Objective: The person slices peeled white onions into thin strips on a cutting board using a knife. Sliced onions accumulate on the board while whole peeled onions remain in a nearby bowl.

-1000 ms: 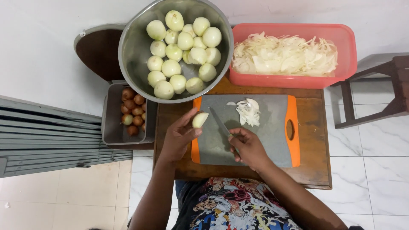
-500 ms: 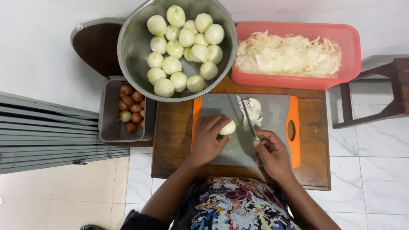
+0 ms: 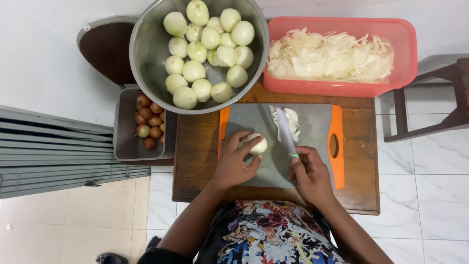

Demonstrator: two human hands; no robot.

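Observation:
My left hand [image 3: 234,164] grips a peeled pale onion [image 3: 257,144] on the grey cutting board with orange ends [image 3: 322,146]. My right hand [image 3: 310,175] is closed on the handle of a knife [image 3: 285,131]; its blade points away from me, just right of the onion. A small heap of onion slices [image 3: 295,122] lies on the board beyond the blade.
A steel bowl of several peeled onions [image 3: 146,54] stands at the back left. A red tub of sliced onion [image 3: 400,73] is at the back right. A grey bin of unpeeled onions [image 3: 125,127] sits left of the wooden table [image 3: 195,146]. A wooden stool [image 3: 439,98] stands at right.
My left hand brought an onion from the board's left edge to its middle and set it down. The knife in my right hand swung to point straight away beside it.

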